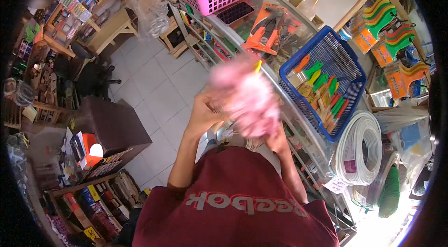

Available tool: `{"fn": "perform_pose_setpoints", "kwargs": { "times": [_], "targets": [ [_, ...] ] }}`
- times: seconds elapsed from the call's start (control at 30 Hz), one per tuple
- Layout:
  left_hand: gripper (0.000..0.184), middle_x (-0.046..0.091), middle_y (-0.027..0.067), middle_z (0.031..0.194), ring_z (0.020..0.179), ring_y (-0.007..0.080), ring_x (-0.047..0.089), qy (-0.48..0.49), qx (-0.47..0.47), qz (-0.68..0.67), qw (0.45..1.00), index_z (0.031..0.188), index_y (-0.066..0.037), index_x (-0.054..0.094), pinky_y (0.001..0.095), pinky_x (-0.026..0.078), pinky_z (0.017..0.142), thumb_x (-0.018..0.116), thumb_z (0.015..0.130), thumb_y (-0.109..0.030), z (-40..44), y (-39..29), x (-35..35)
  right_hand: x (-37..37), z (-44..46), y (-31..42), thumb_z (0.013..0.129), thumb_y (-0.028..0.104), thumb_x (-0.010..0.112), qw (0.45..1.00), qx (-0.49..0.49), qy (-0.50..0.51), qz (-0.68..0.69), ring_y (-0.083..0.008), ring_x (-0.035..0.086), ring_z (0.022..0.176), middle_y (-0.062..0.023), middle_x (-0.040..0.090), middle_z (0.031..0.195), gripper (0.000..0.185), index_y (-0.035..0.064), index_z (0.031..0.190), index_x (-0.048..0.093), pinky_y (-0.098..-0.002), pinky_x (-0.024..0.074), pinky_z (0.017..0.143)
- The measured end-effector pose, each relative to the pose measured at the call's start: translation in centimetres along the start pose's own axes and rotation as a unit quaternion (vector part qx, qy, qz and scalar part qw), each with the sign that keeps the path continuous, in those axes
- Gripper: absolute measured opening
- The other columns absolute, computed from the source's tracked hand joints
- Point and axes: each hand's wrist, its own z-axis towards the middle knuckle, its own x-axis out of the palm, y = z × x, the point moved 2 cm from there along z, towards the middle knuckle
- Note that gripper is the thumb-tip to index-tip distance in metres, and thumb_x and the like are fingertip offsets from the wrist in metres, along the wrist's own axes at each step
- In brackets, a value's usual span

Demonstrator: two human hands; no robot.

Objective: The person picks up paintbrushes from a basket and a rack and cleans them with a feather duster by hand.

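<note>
A pink cloth (254, 102), smeared by motion, is held up in front of my chest. My right hand (278, 140) grips its lower right edge with curled fingers. My left hand (205, 114) is closed at the cloth's left side; the cloth covers its fingertips, so what they hold is hidden. A small yellow tip (257, 66) sticks out at the top of the cloth, its kind unclear. To the right, a blue plastic basket (285, 89) on the glass counter holds several paintbrushes (322, 83) with green, orange, yellow and red handles.
The glass counter (322, 146) runs diagonally along my right. On it are a pink basket (205, 4) of packaged goods, a phone (235, 13) and packaged pliers (267, 27). A white cable coil (357, 149) stands at right. A brown cabinet (112, 125) stands left on the tiled floor.
</note>
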Motion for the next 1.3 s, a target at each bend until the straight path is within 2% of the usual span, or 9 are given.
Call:
{"fn": "perform_pose_setpoints", "kwargs": {
  "times": [0.27, 0.4, 0.53, 0.67, 0.7, 0.83, 0.97, 1.17, 1.3],
  "targets": [
    [0.039, 0.051, -0.0007, 0.08, 0.067, 0.0024, 0.046, -0.017, 0.035, 0.178, 0.983, 0.09, -0.002, 0.053, 0.023, 0.04, 0.054, 0.082, 0.065, -0.009, -0.1, 1.0, -0.5, 1.2, -0.1, 0.0, 0.084, 0.02, 0.056, 0.99, -0.046, -0.026, 0.133, -0.0255, 0.06, 0.089, -0.02, 0.063, 0.089, 0.028, -0.0059, 0.097, 0.059, -0.0387, 0.0456, 0.079],
    [0.037, 0.057, 0.0043, 0.081, 0.069, 0.003, 0.048, -0.025, 0.084, 0.364, 0.927, 0.098, 0.001, 0.06, 0.0213, 0.038, 0.055, 0.079, 0.069, -0.012, -0.1, -0.1, -0.3, 0.2, -0.1, -3.3, 0.084, 0.015, 0.054, 0.966, 0.069, 0.07, -0.238, -0.0191, 0.058, 0.086, -0.0233, 0.061, 0.085, 0.024, -0.0038, 0.098, 0.061, -0.0362, 0.0458, 0.076],
    [0.036, 0.067, 0.0069, 0.084, 0.076, 0.0052, 0.06, -0.05, -0.083, 0.44, 0.893, 0.106, 0.001, 0.061, 0.0224, 0.048, 0.062, 0.074, 0.075, -0.011, -1.0, -0.2, -1.0, 1.6, 0.0, -1.9, 0.078, 0.01, 0.059, 0.971, 0.192, -0.031, 0.14, -0.0205, 0.061, 0.064, -0.0196, 0.06, 0.065, 0.017, -0.0064, 0.078, 0.062, -0.0362, 0.0485, 0.065],
    [0.036, 0.066, 0.0037, 0.076, 0.063, 0.0042, 0.057, -0.029, 0.266, 0.538, 0.8, 0.11, 0.001, 0.06, 0.0217, 0.046, 0.057, 0.072, 0.077, -0.01, -0.1, 2.7, -3.2, 2.8, -1.8, -7.1, 0.073, 0.024, 0.07, 0.939, -0.179, -0.038, -0.292, -0.041, 0.055, 0.084, -0.025, 0.059, 0.083, 0.034, -0.0036, 0.091, 0.061, -0.0467, 0.0443, 0.063],
    [0.033, 0.065, 0.0048, 0.079, 0.069, 0.0054, 0.057, -0.104, -0.062, 0.32, 0.94, 0.109, 0.001, 0.06, 0.0223, 0.046, 0.062, 0.07, 0.079, -0.009, -0.9, 0.5, -1.1, 3.0, -1.1, -9.2, 0.074, 0.025, 0.068, 0.986, -0.06, -0.008, -0.158, -0.0417, 0.055, 0.082, -0.0255, 0.058, 0.085, 0.034, -0.0039, 0.091, 0.06, -0.0475, 0.0443, 0.064],
    [0.029, 0.066, 0.0088, 0.086, 0.086, 0.0152, 0.062, -0.077, 0.04, 0.356, 0.93, 0.109, -0.001, 0.06, 0.0286, 0.048, 0.076, 0.065, 0.082, -0.009, -1.0, 1.4, -1.8, 2.7, 0.6, -5.5, 0.079, 0.025, 0.062, 0.986, 0.16, 0.001, 0.047, -0.0431, 0.053, 0.081, -0.0275, 0.056, 0.089, 0.032, -0.0049, 0.089, 0.059, -0.048, 0.0441, 0.067],
    [0.027, 0.061, 0.0135, 0.094, 0.096, 0.0184, 0.056, 0.033, 0.228, 0.548, 0.804, 0.106, -0.002, 0.061, 0.0261, 0.044, 0.079, 0.059, 0.082, -0.014, -0.9, 3.7, -4.2, 3.6, -0.3, -6.6, 0.082, 0.023, 0.059, 0.983, -0.044, 0.016, -0.18, -0.0385, 0.056, 0.069, -0.0241, 0.058, 0.074, 0.027, -0.0038, 0.079, 0.06, -0.0426, 0.0442, 0.063],
    [0.028, 0.048, 0.001, 0.079, 0.077, 0.0115, 0.053, -0.051, -0.159, 0.129, 0.977, 0.118, -0.006, 0.051, 0.0279, 0.048, 0.07, 0.048, 0.093, -0.017, -1.4, 2.4, -2.6, 3.2, 0.0, -2.9, 0.084, 0.021, 0.058, 0.999, -0.023, 0.019, 0.032, -0.0223, 0.056, 0.06, -0.0196, 0.059, 0.067, 0.025, -0.0044, 0.08, 0.061, -0.034, 0.045, 0.057],
    [0.046, 0.055, 0.0077, 0.098, 0.092, 0.0148, 0.057, -0.111, -0.048, -0.234, 0.965, 0.129, -0.008, 0.036, 0.0328, 0.05, 0.08, 0.04, 0.097, -0.041, -0.8, 6.0, -3.8, 5.1, 0.1, -2.8, 0.083, 0.016, 0.06, 0.997, 0.069, 0.029, 0.032, -0.0145, 0.059, 0.073, -0.0168, 0.064, 0.077, 0.022, -0.0036, 0.091, 0.062, -0.0302, 0.0468, 0.066]
  ]
}}
